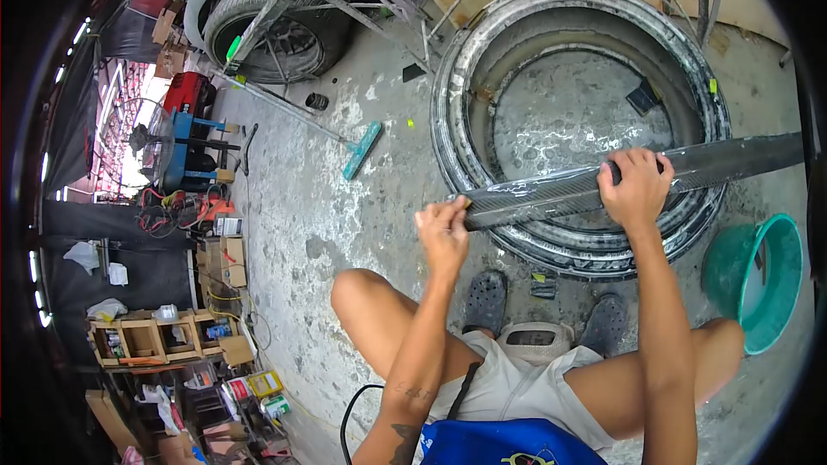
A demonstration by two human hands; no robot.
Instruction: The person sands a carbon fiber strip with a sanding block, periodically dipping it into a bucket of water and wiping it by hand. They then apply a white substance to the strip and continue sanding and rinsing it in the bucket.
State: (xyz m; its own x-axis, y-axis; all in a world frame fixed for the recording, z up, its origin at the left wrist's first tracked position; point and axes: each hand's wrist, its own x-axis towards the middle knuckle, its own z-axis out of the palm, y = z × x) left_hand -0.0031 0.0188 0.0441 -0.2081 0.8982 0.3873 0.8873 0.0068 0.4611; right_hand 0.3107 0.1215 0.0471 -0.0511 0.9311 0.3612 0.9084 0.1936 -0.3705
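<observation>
A long dark strip with a woven carbon-like pattern (551, 195) lies wet and shiny across the near side of a large tire (465, 142) on the floor. My left hand (444, 228) pinches the strip's left end between thumb and fingers. Further right, my right hand (636, 189) is closed over a dark object on top of the strip; most of that object is hidden under the fingers. Beyond my right hand the strip runs on to the right edge of the view.
A green basin (749, 284) holding liquid stands at the right. A teal brush head on a pole (363, 151) lies on the wet floor. Metal stand legs (284, 0) and a vehicle wheel (276, 30) are at the upper left, shelves with cans (164, 337) at the lower left.
</observation>
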